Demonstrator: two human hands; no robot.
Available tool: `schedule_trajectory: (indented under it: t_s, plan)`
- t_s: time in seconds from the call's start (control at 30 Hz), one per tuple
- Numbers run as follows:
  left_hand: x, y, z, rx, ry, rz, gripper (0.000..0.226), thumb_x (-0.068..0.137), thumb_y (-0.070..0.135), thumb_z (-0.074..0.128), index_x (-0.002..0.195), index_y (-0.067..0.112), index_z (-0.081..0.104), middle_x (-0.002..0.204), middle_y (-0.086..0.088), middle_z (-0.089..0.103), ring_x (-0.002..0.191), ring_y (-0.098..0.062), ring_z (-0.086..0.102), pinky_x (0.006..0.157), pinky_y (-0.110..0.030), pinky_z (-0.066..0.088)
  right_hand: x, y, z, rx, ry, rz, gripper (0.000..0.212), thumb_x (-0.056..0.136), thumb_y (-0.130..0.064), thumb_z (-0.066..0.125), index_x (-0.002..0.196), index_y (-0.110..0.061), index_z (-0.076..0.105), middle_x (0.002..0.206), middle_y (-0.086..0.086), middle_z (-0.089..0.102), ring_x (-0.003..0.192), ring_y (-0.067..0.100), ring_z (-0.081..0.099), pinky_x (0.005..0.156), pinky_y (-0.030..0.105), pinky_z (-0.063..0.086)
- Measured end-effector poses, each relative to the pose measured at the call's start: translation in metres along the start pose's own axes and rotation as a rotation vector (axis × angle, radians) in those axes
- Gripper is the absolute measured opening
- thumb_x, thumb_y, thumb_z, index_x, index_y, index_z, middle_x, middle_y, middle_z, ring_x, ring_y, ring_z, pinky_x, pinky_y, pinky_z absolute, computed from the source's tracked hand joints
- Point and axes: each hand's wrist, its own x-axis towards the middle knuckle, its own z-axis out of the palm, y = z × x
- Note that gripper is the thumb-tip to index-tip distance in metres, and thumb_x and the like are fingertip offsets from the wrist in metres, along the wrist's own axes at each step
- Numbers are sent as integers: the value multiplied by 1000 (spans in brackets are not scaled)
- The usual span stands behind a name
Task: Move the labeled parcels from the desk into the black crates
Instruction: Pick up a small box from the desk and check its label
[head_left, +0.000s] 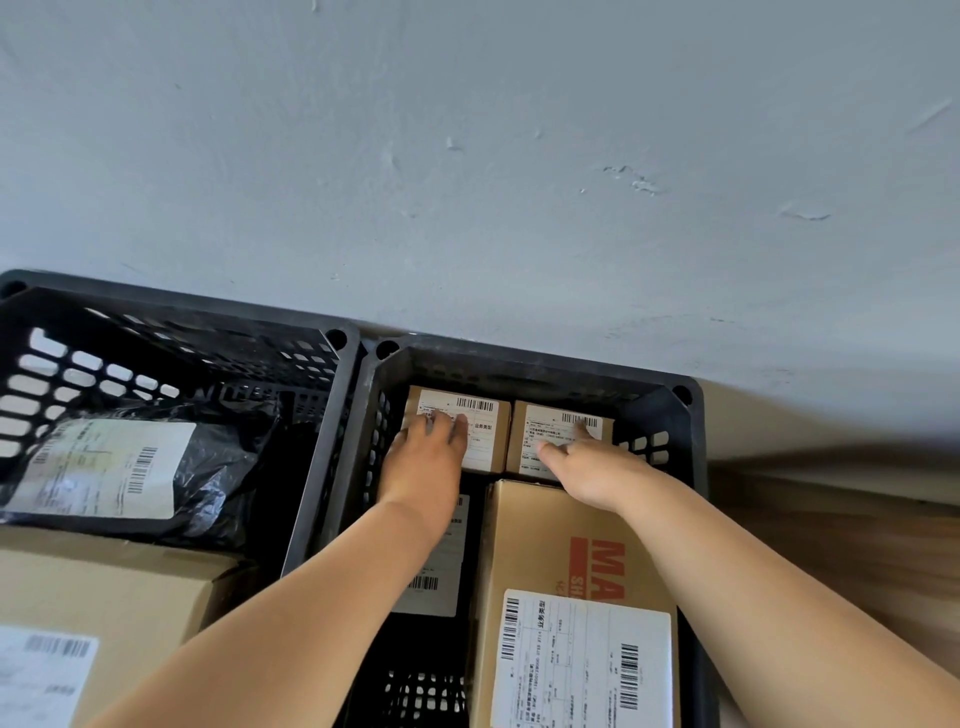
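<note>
Two black crates stand side by side against a grey wall. In the right crate (524, 364), two small labeled cardboard boxes lie at the far end. My left hand (426, 462) rests flat on the left small box (480, 421), fingers spread over its label. My right hand (582, 467) lies on the right small box (550, 426), fingers apart on its label. A larger cardboard box with red print (576, 597) lies nearer in the same crate. Under my left forearm a black bag's white label (441, 571) shows.
The left crate (171, 312) holds a black plastic mailer bag with a white label (114, 467). A big labeled cardboard box (104, 597) covers that crate's near end. Wooden floor (831, 545) shows to the right of the crates.
</note>
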Motion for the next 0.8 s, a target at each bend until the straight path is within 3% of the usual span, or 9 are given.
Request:
schedule_trajectory:
  t_s: [0.07,0.13,0.23,0.3,0.37,0.43,0.5,0.6,0.8]
  plan:
    - [-2,0,-2,-4,-26,2,85,86,5,53,153,13,0,154,-15,11,142,-35,13,116,-38,25,-11,6,2,34,96,-30,59,100,-57,15,147,-28,36,158,1,25,135,26,40,105,37,39]
    - [-9,-1,-4,9,-30,9,85,87,8,51,153,13,-3,156,-17,6,144,-35,6,119,-40,14,-25,14,9,60,303,-80,53,101,-53,21,137,-28,49,140,1,51,121,22,51,102,39,42]
    - [-33,6,-6,-49,13,59,79,91,10,49,153,15,-1,158,-14,4,147,-29,0,121,-39,5,-49,27,34,8,537,-223,52,100,-51,30,144,-25,42,147,-2,44,135,19,38,116,38,25]
    - [-55,17,-4,-303,40,7,62,97,12,41,152,18,14,155,-8,23,145,-25,16,117,-35,20,-63,34,55,-60,598,-267,62,96,-58,27,146,-22,38,152,3,38,142,21,27,118,40,15]
    - [-77,30,-4,-644,27,-136,43,103,29,29,144,20,35,137,-5,51,126,-23,47,98,-35,42,-73,40,75,-102,605,-259,69,95,-62,23,147,-19,35,154,10,34,144,25,22,119,44,14]
    - [-94,42,-7,-927,-90,-250,45,102,42,25,133,20,48,118,-3,62,105,-21,58,85,-33,47,-80,45,90,-168,569,-232,72,95,-64,18,150,-18,27,157,14,26,146,27,16,116,46,12]
    - [-104,52,-9,-1132,-242,-322,50,100,50,26,132,19,49,117,-5,62,104,-21,57,85,-32,44,-84,48,99,-226,582,-231,73,96,-63,14,151,-16,22,158,16,20,147,28,10,115,46,10]
    - [-110,60,-9,-1176,-349,-303,49,98,50,36,132,18,48,118,-6,62,107,-22,58,88,-32,46,-91,51,105,-247,585,-224,69,96,-58,21,150,-16,24,157,18,21,147,28,11,114,45,11]
    - [-108,63,-7,-1180,-347,-287,41,97,43,44,126,14,50,112,-4,64,100,-21,62,88,-36,51,-102,45,119,-229,592,-162,64,92,-52,30,147,-17,32,152,19,32,144,30,18,111,46,14]
